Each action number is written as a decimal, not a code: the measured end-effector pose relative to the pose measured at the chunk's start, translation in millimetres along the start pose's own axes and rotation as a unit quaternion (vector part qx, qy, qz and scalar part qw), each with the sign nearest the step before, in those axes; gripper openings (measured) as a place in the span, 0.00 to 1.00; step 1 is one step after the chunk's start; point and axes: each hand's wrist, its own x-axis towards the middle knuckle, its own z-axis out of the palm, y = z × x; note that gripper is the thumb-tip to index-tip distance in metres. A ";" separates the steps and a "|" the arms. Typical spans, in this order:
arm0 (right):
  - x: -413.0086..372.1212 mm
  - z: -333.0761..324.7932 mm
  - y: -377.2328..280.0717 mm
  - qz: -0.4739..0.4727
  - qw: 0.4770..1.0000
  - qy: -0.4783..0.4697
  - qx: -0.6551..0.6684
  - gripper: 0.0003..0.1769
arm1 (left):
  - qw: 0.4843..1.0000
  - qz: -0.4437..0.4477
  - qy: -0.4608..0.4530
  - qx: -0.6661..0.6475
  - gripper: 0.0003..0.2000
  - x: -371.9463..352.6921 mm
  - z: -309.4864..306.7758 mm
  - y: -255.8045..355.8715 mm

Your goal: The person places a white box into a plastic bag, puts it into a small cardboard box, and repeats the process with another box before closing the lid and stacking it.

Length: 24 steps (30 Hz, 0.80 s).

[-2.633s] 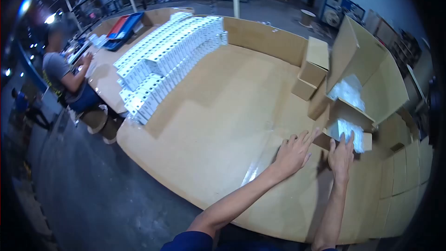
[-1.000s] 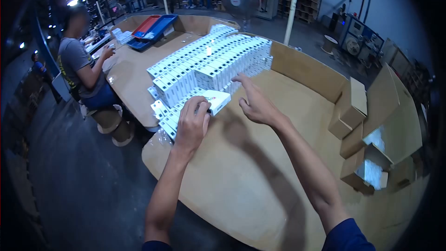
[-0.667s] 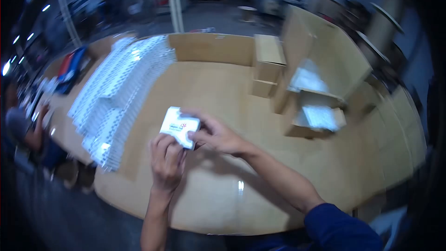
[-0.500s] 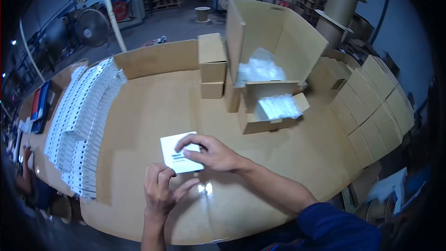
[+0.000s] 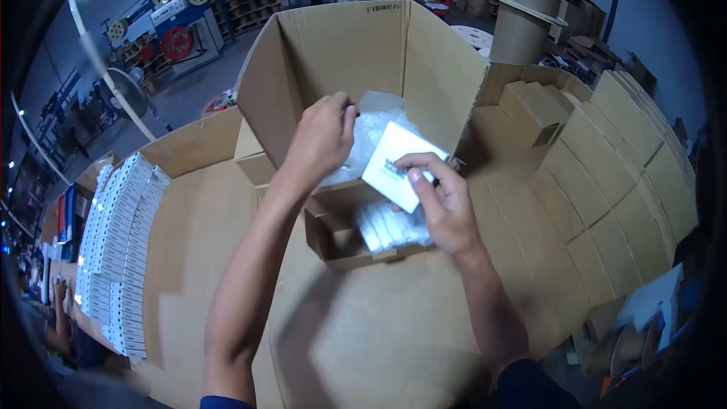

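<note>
My right hand [image 5: 447, 208] grips a flat white box [image 5: 397, 167] with dark print, its thumb on the face. The box is tilted above a small open carton [image 5: 326, 256] that holds bubble-wrapped items [image 5: 390, 229]. Raised over the left part of a large open carton [image 5: 344, 53] is my left hand [image 5: 327, 130], its fingers curled inward; what they hold, if anything, cannot be made out. Clear bubble wrap [image 5: 371, 125] lies in the large carton beside that hand.
Rows of stacked white boxes [image 5: 121, 235] line the table's left side. Folded brown cartons [image 5: 613, 197] stand at the right, near a closed carton [image 5: 536, 112]. A co-worker's arm [image 5: 60, 310] shows at far left. Machines stand behind.
Both hands have moved forward from the table's front area to the cartons. The white box has travelled there in my right hand, and my left hand has left it. The view has shifted.
</note>
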 end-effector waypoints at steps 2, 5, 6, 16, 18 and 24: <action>27.0 -15.2 14.3 -0.029 0.997 0.010 -0.069 0.12 | 0.991 -0.049 -0.126 0.020 0.13 51.2 33.6 -36.1; 55.6 -22.6 19.3 -0.023 0.983 0.005 -0.182 0.15 | 0.947 -0.066 -0.284 0.133 0.17 95.8 84.7 -83.4; 65.1 -24.1 24.4 -0.012 0.979 0.006 -0.203 0.15 | 0.925 -0.043 -0.331 0.180 0.19 106.0 106.8 -109.3; 97.6 -51.9 73.1 0.073 0.986 0.002 -0.150 0.29 | 0.867 -0.222 -0.429 0.122 0.30 148.5 166.2 -154.8; 96.6 -51.0 77.0 0.077 0.985 -0.005 -0.153 0.29 | 0.866 -0.257 -0.419 0.092 0.29 147.1 174.2 -170.8; 103.1 -49.8 93.1 0.074 0.988 0.004 -0.134 0.28 | 0.889 -0.257 -0.374 0.062 0.21 146.9 188.3 -181.0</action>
